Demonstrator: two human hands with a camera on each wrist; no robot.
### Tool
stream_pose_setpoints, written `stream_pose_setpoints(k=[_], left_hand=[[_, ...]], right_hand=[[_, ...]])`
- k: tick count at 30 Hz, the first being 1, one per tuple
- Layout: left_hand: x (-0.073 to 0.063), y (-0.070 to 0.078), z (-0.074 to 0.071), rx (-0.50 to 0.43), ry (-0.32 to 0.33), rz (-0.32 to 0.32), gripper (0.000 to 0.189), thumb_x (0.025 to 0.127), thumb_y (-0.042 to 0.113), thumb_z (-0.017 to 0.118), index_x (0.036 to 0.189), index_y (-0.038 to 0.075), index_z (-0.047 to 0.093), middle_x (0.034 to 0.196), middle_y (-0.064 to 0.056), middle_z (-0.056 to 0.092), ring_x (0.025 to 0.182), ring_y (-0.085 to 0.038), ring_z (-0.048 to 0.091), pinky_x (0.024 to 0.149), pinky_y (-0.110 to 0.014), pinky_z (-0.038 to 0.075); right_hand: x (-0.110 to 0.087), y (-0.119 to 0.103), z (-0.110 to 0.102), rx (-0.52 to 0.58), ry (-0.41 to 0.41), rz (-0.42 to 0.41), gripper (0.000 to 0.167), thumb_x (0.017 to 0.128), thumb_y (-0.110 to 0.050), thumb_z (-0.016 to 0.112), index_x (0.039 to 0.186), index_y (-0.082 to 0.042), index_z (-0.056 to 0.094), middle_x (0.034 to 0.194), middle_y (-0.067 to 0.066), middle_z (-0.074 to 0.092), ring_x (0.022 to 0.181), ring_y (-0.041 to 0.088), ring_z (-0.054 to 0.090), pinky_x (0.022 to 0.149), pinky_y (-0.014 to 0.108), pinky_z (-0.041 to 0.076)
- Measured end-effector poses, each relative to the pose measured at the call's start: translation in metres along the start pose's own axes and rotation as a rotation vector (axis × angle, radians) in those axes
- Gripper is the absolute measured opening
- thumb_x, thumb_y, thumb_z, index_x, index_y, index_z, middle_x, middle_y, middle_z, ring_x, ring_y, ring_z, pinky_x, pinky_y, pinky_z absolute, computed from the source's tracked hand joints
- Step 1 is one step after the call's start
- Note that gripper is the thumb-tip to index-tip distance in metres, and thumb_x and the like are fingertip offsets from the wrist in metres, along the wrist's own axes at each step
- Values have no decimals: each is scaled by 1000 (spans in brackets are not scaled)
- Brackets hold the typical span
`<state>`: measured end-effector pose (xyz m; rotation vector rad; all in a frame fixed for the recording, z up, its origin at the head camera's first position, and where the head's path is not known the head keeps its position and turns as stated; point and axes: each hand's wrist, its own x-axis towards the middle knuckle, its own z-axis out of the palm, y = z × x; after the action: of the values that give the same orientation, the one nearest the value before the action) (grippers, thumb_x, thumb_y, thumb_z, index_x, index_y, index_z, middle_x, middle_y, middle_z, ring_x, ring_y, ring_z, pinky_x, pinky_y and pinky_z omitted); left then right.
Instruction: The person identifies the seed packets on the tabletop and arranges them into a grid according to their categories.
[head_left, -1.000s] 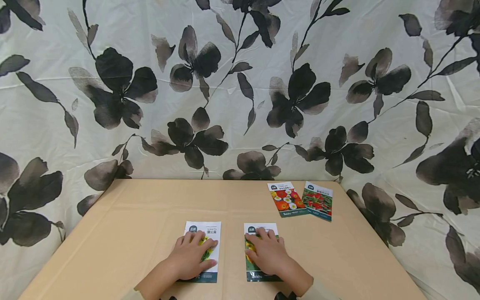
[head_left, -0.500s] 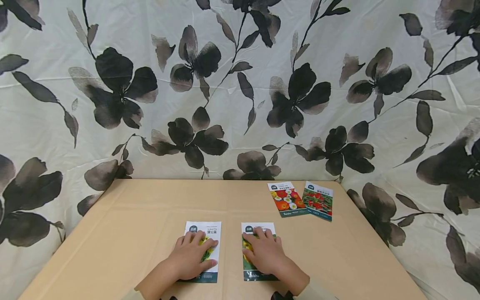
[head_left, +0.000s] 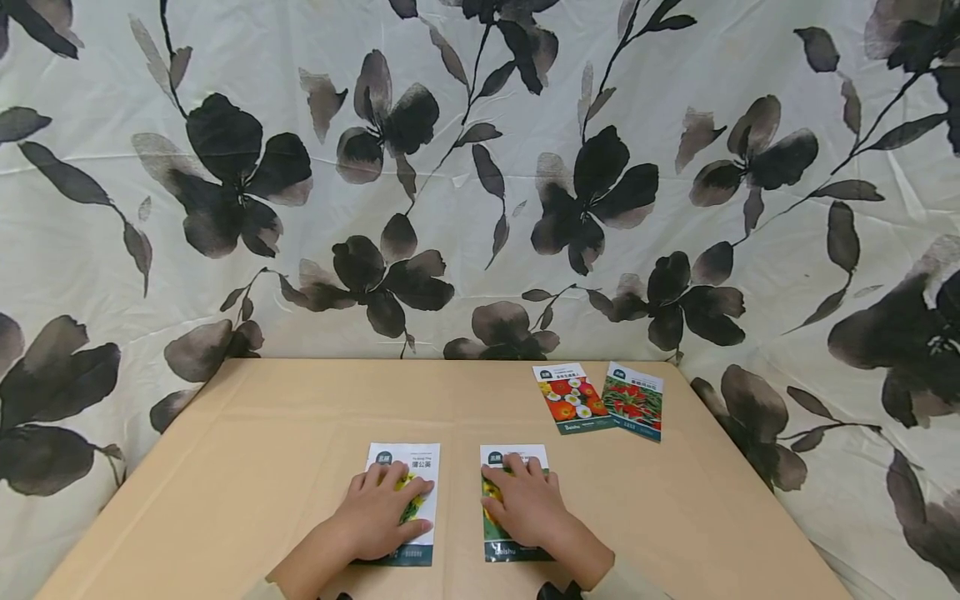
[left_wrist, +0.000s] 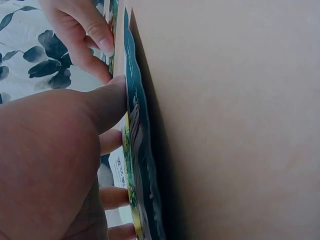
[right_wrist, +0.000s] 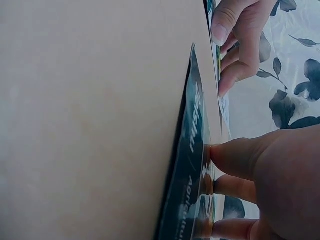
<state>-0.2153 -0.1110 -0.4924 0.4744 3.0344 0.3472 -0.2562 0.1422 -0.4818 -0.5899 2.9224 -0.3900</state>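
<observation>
Both hands flat on seed packets, palms down, one packet under each. Left hand (head_left: 381,515), lower centre of the head frame, lies on the white packet (head_left: 422,508); its fingers are released, spread and lightly bent, tips on the packet's face, grasping nothing. Yellow flowers show between them; white top with dark lettering, dark teal strip along the bottom edge.

Right hand (head_left: 529,504), just right of centre, rests likewise on the green packet (head_left: 497,537); fingers released, tips touching its front. Pale top, green and yellow print at the left side, teal strip with white lettering below. The two packets lie side by side, apart, long sides roughly parallel.

Wrist views: bottom edge of the white packet is wavy, a shadow beside it; a corner of the green packet stands slightly off the table (head_left: 262,475).

Upper right of the table: orange-flower packet (head_left: 573,402) and red-flower packet (head_left: 634,403), both tilted, overlapping at their lower corners. Behind: pale cloth (head_left: 465,225) with dark floral print. Light sleeves (head_left: 630,585) at the bottom edge.
</observation>
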Motion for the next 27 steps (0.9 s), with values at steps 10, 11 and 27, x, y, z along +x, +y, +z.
stream_pose_setpoints(k=[10, 11, 27], left_hand=[[-2, 4, -7, 4, -24, -20, 58, 91, 62, 66, 139, 31, 61, 144, -12, 51, 126, -39, 45, 101, -66, 36], [-3, 4, -8, 6, -24, -21, 58, 91, 62, 66, 139, 31, 62, 144, -12, 50, 126, -39, 45, 101, -66, 36], [-2, 4, -6, 0, -34, -25, 59, 91, 63, 65, 140, 32, 61, 144, -12, 50, 127, -38, 45, 102, -66, 35]], right_hand=[[2, -2, 0, 24, -13, 10, 52, 95, -48, 68, 143, -30, 61, 148, 11, 49, 126, 36, 42, 99, 65, 39], [2, -2, 0, 27, -16, 12, 52, 95, -48, 68, 143, -30, 61, 148, 11, 48, 126, 36, 42, 99, 65, 39], [1, 3, 1, 21, -14, 4, 53, 96, -47, 67, 144, -26, 60, 150, 9, 48, 124, 34, 45, 96, 57, 42]])
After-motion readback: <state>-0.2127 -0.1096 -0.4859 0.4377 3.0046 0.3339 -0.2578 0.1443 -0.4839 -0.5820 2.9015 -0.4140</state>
